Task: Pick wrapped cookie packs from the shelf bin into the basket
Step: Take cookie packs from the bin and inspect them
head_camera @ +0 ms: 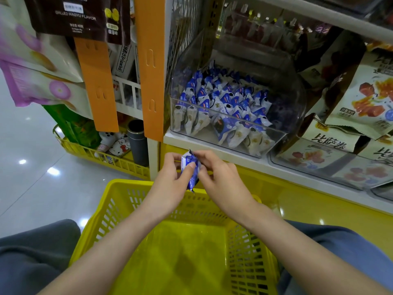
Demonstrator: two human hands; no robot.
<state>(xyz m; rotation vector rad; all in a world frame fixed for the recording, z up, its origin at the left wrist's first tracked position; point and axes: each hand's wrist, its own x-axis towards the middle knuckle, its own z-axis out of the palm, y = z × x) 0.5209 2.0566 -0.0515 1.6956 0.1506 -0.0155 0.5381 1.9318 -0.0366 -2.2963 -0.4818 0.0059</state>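
A blue-and-white wrapped cookie pack (190,169) is held upright between both hands, just above the far rim of the yellow basket (136,186). My left hand (171,179) pinches its left side with thumb and fingers. Its right side is pinched by my right hand (217,177). Behind them, on the shelf, a clear plastic bin (282,86) holds several more blue-and-white cookie packs (225,105). The basket's floor shows no packs where it is visible.
Snack bags (361,99) fill the bins to the right of the cookie bin. An orange shelf post (148,67) and hanging packets stand to the left. A second yellow basket (102,154) with small goods sits on the shiny floor at left. My knees flank the basket.
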